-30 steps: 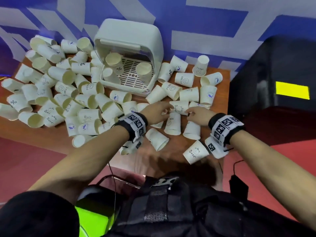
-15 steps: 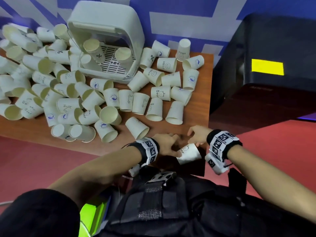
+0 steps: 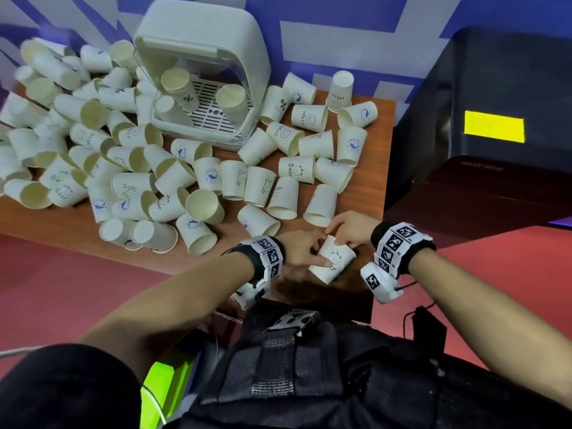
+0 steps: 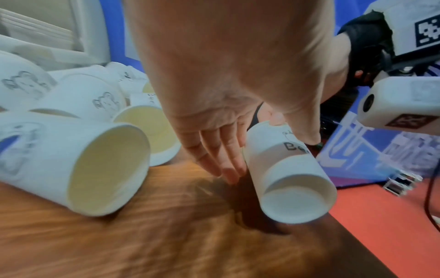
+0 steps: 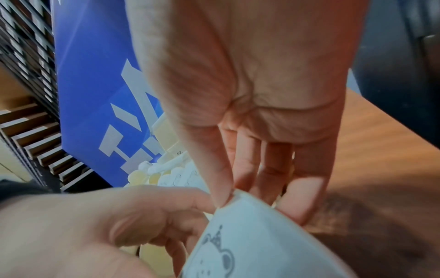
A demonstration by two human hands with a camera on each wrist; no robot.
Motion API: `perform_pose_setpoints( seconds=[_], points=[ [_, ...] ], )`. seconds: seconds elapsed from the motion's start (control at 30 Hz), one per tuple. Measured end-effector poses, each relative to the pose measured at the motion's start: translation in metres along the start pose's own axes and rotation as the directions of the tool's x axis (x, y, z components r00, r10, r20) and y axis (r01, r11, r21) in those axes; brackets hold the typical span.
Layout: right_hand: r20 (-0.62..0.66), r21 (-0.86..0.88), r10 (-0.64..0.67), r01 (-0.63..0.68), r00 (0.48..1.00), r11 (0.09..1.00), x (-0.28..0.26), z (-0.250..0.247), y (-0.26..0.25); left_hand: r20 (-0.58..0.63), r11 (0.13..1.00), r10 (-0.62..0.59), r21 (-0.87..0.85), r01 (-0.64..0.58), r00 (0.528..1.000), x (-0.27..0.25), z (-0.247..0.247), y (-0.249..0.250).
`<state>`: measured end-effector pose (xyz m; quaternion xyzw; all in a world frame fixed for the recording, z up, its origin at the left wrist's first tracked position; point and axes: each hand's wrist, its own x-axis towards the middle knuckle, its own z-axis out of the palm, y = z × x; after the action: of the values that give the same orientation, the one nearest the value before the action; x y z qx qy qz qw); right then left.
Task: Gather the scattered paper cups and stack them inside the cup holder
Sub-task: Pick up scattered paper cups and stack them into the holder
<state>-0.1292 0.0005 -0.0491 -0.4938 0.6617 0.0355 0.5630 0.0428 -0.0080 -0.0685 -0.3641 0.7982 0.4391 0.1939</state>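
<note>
I am holding one paper cup (image 3: 332,263) between both hands at the near right corner of the bench (image 3: 365,187), just above the wood. It is lying on its side, its base turned toward me and its bear drawing facing up. My left hand (image 3: 298,250) is gripping the cup's side, thumb on top by the printed word and fingers (image 4: 226,150) running down along its far flank. My right hand (image 3: 348,227) is pinching the far end, the rim as far as I can tell, with the thumb tip (image 5: 222,195) on the paper edge and the other fingers behind it.

Just beyond my hands, loose cups (image 3: 257,187) are lying scattered on their sides across the bench, some touching, some overlapping, thickest in a heap on the left (image 3: 77,144). One cup (image 3: 340,91) is standing upside down near the back edge.

At the back, against the blue and white wall (image 3: 340,35), the white cup holder (image 3: 201,66) is sitting with its front open, with a few cups (image 3: 181,89) upright on its slotted floor.
</note>
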Motion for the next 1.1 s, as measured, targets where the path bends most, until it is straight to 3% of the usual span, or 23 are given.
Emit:
perform_pose_setpoints(
  seconds=[0.2,0.57,0.9,1.1],
  points=[
    [-0.056,0.066,-0.095,0.098,0.994,0.993,0.002,-0.026,-0.039,-0.035,0.975,-0.072,-0.213,0.063,0.997,-0.01,-0.026,-0.016],
    [-0.119,0.026,-0.287,0.292,0.95,0.956,0.016,-0.057,-0.119,-0.238,0.954,-0.183,-0.276,0.114,0.954,-0.038,-0.087,-0.054],
    [-0.32,0.093,-0.363,0.41,0.875,0.908,0.05,-0.05,-0.194,-0.467,0.941,-0.244,-0.325,0.092,0.85,-0.077,-0.157,-0.114],
    [-0.325,0.178,-0.336,0.406,0.884,0.896,0.08,-0.04,-0.237,-0.54,0.934,-0.284,-0.341,0.102,0.793,-0.098,-0.189,-0.158]
  ],
)
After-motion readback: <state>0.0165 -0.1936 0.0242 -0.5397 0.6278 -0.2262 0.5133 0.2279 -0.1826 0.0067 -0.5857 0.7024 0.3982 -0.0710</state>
